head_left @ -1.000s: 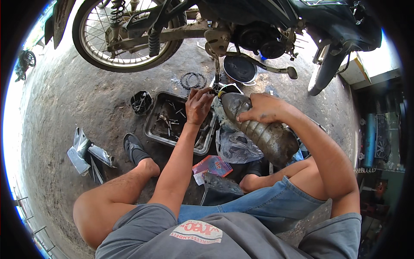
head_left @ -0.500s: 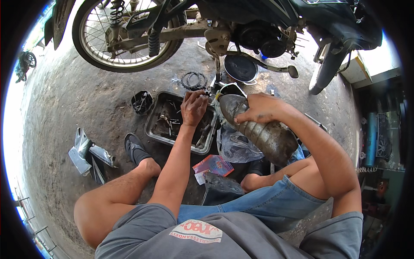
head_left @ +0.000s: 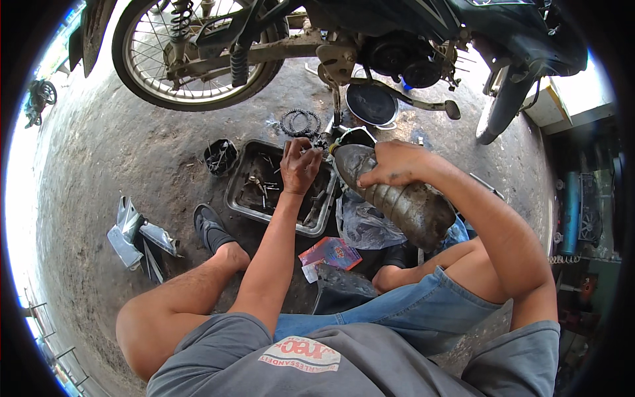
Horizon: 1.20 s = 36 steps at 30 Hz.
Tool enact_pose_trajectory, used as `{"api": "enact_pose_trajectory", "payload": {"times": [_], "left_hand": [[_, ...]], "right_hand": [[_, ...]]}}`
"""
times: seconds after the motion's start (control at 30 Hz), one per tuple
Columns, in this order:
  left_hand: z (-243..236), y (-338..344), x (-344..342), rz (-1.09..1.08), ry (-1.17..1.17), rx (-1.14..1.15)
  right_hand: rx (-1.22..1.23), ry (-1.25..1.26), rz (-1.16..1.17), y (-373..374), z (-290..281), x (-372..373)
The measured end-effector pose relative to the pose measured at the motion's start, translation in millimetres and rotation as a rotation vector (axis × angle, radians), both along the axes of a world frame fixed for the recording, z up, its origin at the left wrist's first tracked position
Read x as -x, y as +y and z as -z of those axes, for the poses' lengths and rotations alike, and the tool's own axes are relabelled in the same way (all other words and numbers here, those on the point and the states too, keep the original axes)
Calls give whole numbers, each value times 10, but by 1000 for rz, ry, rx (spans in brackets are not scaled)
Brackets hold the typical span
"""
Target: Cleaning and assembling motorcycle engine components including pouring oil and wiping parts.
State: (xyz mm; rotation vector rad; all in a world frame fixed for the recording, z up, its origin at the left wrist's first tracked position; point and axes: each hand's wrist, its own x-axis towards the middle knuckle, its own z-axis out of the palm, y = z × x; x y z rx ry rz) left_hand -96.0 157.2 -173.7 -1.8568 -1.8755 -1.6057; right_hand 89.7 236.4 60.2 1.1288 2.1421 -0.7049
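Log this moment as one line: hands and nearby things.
Left hand: over dark rectangular tray, grip unclear | Right hand: grasping grimy grey-brown ribbed plastic bottle, tilted | Nearby: dark-bodied motorcycle

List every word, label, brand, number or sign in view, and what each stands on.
Shirt: a red and white print on the front; I won't copy its wording.
Packet: small print on a red and purple face; too small to read surely.
Bottle, under the right hand: no text that I can make out.
Elsewhere: nothing legible.
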Motion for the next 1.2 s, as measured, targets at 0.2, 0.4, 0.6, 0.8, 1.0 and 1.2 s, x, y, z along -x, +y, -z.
{"api": "enact_pose_trajectory", "payload": {"times": [0.2,0.4,0.6,0.8,1.0,1.2], "left_hand": [[11,-32,14,4,-7,11],[49,-55,25,1,0,11],[85,-84,11,-7,3,4],[86,-80,5,-11,9,7],[98,-91,-6,3,4,33],[114,-91,-8,3,6,30]], "right_hand": [[-16,5,-18,-11,5,30],[-5,-10,-29,-21,20,41],[-30,-23,-47,-25,15,47],[9,-17,-55,-29,18,54],[-8,-18,-59,-15,25,52],[-21,-18,-35,-26,9,43]]}}
